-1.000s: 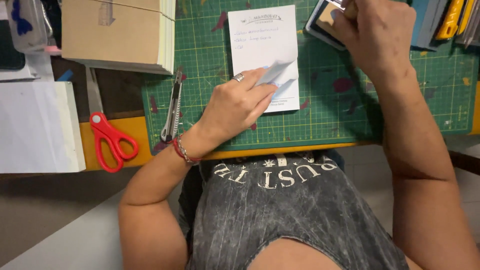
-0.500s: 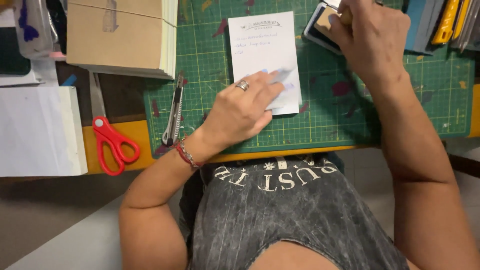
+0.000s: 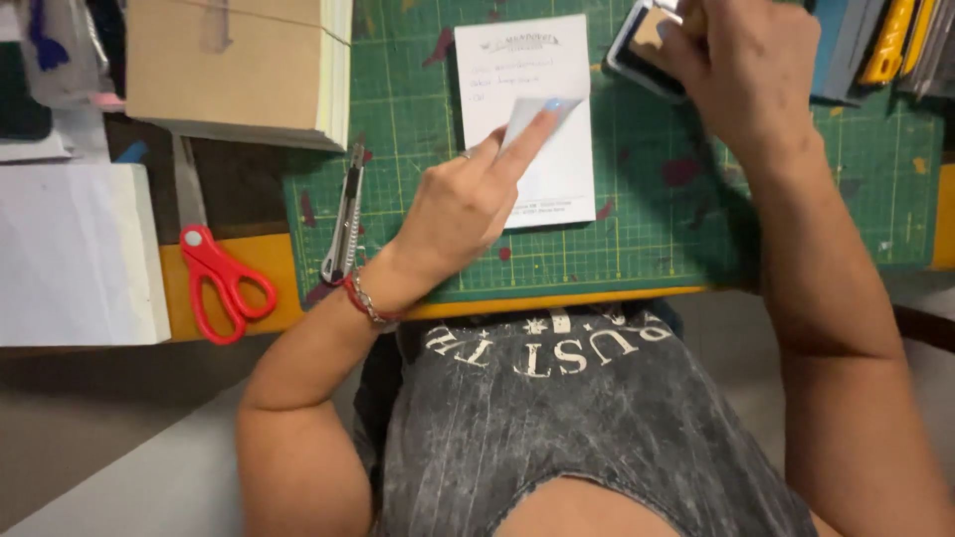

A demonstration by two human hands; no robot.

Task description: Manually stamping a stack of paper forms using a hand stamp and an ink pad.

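Note:
A white notepad [image 3: 532,60] with a printed header and faint handwriting lies on the green cutting mat [image 3: 637,239]. My left hand [image 3: 460,214] rests over its lower half, and its fingers pinch the top sheet's corner [image 3: 545,117], folded up toward the pad's middle. My right hand [image 3: 748,72] is closed at the mat's far edge over a dark-rimmed ink pad [image 3: 637,42]. It grips a small object there, which is mostly hidden by the fingers.
A utility knife [image 3: 345,214] lies at the mat's left edge and red scissors [image 3: 221,280] on the orange table. A tied brown paper stack [image 3: 234,65] sits at the far left, a white block [image 3: 75,254] nearer. Yellow tools [image 3: 895,40] are at the top right.
My left hand has slid up the notepad and folded the sheet's corner higher toward the pad's middle. My right hand stays at the ink pad.

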